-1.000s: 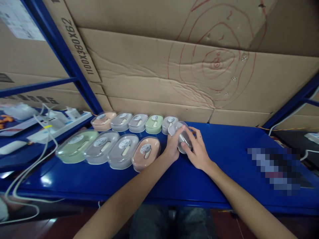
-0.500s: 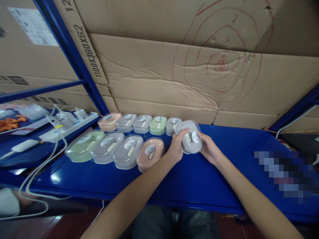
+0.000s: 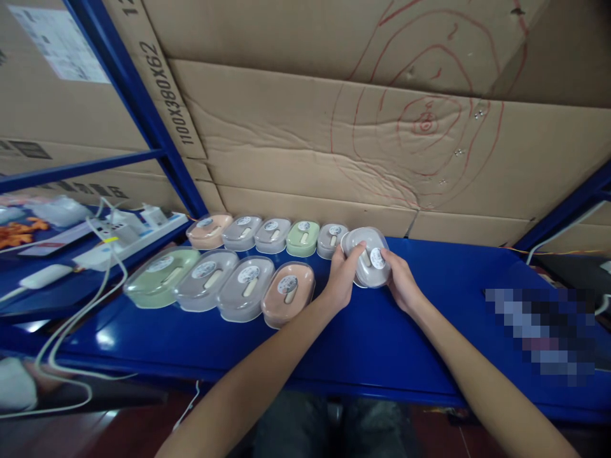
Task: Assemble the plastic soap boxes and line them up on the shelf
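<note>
My left hand (image 3: 342, 278) and my right hand (image 3: 403, 284) grip a grey plastic box (image 3: 375, 270) with a clear lid, a pale oblong piece and a round sticker on top. It is tilted above the blue table, a thumb of each hand on its lid. Close behind my left hand is another grey box (image 3: 331, 239). Along the back stand a green box (image 3: 302, 236), more grey ones and a peach box (image 3: 210, 230). A nearer row has a green box (image 3: 160, 280), two grey ones and a peach box (image 3: 287, 296) beside my left forearm.
The blue table (image 3: 363, 356) meets a cardboard wall (image 3: 286, 127) with red rings drawn on it. On the left are a power strip (image 3: 128, 238), white cables (image 3: 90, 305) and a blue metal post (image 3: 124, 95). A blurred-out patch covers something at the right.
Both hands have shifted slightly right with the grey box, and its tilt has altered a little. The boxes in the rows have stayed in place.
</note>
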The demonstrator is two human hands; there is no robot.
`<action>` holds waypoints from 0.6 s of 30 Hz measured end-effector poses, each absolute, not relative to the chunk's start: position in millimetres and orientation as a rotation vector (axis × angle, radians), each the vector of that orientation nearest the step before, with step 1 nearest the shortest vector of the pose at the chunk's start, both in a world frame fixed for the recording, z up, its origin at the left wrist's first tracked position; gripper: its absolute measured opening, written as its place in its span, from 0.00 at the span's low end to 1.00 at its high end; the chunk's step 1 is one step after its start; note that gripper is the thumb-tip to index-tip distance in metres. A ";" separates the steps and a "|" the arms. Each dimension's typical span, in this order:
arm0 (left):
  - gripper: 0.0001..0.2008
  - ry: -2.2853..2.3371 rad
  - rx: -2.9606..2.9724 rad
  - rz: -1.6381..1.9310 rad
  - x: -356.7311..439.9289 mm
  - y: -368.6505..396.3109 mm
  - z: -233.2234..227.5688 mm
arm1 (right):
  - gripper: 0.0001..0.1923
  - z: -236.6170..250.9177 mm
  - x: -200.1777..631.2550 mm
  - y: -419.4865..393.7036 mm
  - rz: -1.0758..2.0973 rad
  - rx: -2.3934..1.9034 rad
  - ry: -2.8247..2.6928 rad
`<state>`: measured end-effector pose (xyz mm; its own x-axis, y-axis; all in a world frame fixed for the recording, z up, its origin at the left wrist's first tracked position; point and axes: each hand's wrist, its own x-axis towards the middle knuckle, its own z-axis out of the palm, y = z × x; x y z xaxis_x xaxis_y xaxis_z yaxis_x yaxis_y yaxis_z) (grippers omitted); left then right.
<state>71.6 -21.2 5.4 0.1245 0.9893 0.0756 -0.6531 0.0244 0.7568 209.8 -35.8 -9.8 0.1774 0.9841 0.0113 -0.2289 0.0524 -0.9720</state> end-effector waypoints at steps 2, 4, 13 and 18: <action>0.22 0.568 0.788 1.390 72.1 -19.2 2.6 | 0.29 -11.6 208.8 -35.6 1.133 -1.091 -0.970; 0.23 0.589 0.811 1.400 71.9 -17.5 0.5 | 0.30 -12.9 207.8 -35.7 1.123 -1.095 -1.007; 0.24 0.703 0.886 1.478 70.9 -11.6 -6.0 | 0.31 -17.7 207.3 -34.3 1.135 -1.108 -1.017; 0.22 0.744 0.842 1.466 71.8 -9.7 -7.9 | 0.32 -20.0 208.4 -33.0 1.129 -1.182 -1.027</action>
